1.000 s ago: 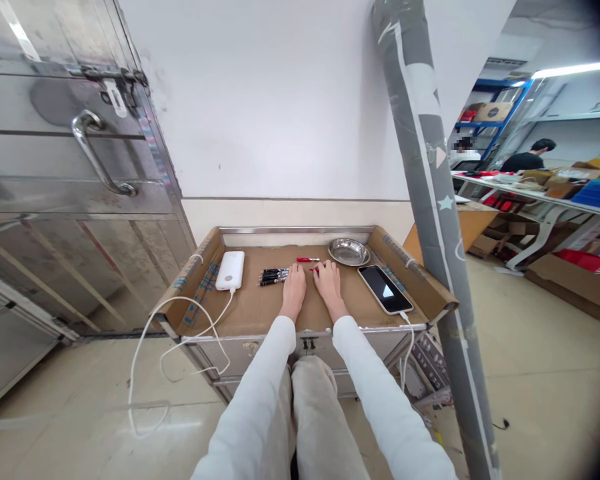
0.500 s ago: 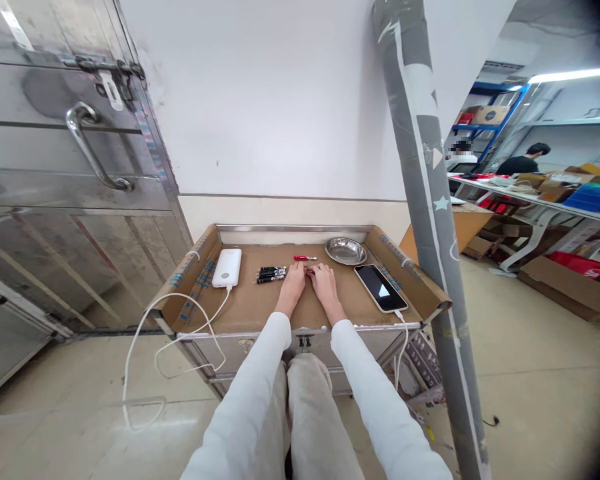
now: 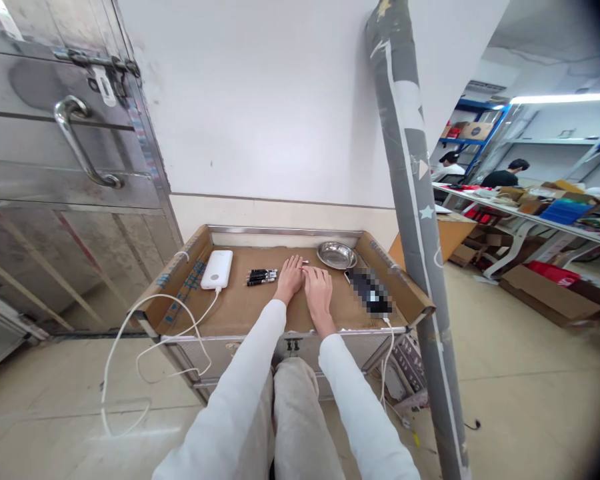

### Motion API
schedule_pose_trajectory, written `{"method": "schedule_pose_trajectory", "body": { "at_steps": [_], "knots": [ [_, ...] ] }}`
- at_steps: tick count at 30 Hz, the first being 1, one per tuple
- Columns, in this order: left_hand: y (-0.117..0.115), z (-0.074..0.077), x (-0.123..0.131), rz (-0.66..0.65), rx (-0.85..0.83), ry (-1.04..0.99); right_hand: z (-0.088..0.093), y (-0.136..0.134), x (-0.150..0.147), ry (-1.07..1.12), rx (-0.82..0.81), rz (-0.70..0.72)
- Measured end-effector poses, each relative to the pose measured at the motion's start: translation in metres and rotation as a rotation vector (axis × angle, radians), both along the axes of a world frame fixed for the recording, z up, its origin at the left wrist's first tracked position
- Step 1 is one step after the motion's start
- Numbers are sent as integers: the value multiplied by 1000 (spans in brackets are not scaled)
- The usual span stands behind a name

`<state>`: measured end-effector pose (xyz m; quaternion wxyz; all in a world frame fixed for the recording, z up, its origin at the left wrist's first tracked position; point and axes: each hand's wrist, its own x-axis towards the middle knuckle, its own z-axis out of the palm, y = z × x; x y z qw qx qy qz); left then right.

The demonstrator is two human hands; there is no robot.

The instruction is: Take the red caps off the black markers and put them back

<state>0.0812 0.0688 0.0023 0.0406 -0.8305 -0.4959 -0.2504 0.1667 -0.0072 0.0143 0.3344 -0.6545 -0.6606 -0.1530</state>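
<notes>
My left hand [image 3: 291, 277] rests over the middle of the cardboard-covered tabletop [image 3: 260, 312], palm down, with its fingers stretched forward across the red pen [image 3: 305, 263]. Most of that pen is hidden; its silvery end shows past the fingers. Close beside it on the right, my right hand [image 3: 319, 293] has its fingers bent together toward the left hand. A sliver of red shows between the hands, but what the right fingertips hold is too small to make out. Several black pens [image 3: 261, 277] lie side by side left of my left hand.
A round metal dish [image 3: 337, 255] sits at the back right, with a phone [image 3: 370, 293] on a cable before it. A white power bank [image 3: 217, 269] lies at left, its cable looping over the edge. A tall grey roll [image 3: 415, 173] leans on the right. People sit farther off.
My left hand has moved forward, covering most of the red pen that lay in plain view. My right hand has turned, its fingers pointing toward the left hand. The whole view has shifted slightly.
</notes>
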Motion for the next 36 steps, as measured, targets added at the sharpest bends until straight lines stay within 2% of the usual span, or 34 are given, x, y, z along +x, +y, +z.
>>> {"method": "schedule_pose_trajectory", "body": {
  "at_steps": [3,8,14,21,23,25,27,29,31,36],
  "knots": [
    [-8,4,-4,-18,0,50,-2,0,2,35,-13,5],
    [-35,4,-24,-81,-19,44,-3,0,1,78,-27,-19],
    [-60,8,-40,109,93,-36,0,-5,-2,31,-50,-13],
    [-66,13,-41,200,109,-44,1,-8,-4,9,-74,-24],
    [-66,13,-41,184,115,-43,3,-9,-4,-6,-82,40],
    [-67,13,-42,168,114,-42,5,-11,-5,-14,-96,171],
    [-68,14,-43,198,111,-55,5,-12,-6,-9,-109,319],
    [-73,16,-45,262,122,-76,3,-12,-7,-3,-126,402],
    [-79,17,-47,349,138,-78,-1,-11,-8,3,-161,371],
    [-94,16,-49,564,85,1,-12,-8,-10,-9,-306,166]
  ]
}}
